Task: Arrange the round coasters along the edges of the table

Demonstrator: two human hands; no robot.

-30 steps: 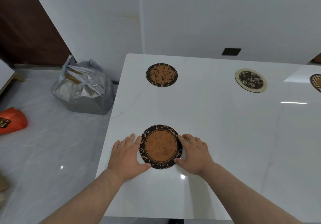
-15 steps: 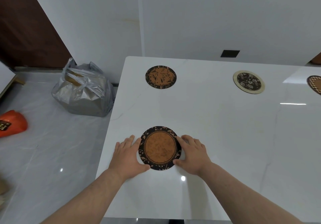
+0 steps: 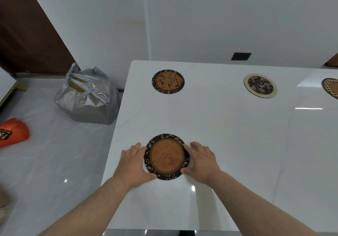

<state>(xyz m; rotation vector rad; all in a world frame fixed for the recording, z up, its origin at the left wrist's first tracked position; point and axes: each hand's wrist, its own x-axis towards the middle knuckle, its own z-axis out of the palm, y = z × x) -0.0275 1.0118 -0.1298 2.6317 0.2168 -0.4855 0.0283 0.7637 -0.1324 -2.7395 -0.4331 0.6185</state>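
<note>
I have my left hand (image 3: 134, 164) and right hand (image 3: 200, 161) flat on the white table (image 3: 228, 144), fingers spread loosely, cupping the near coaster (image 3: 166, 156) from either side with thumbs and fingertips touching its rim; neither hand closes round it, and the coaster lies flat near the table's left edge (cork-brown centre, black leaf-patterned border); farther along that same left side, near the far corner, lies a second coaster (image 3: 168, 81) with dark branch motifs on brown; to its right along the far edge sits a cream-rimmed floral coaster (image 3: 260, 85), and a checker-rimmed coaster (image 3: 331, 87) is cut off by the frame's right side; on the floor to the left stands a knotted grey plastic bag (image 3: 87, 96), and an orange object (image 3: 12, 134) carries a dark label whose lettering I cannot read.
</note>
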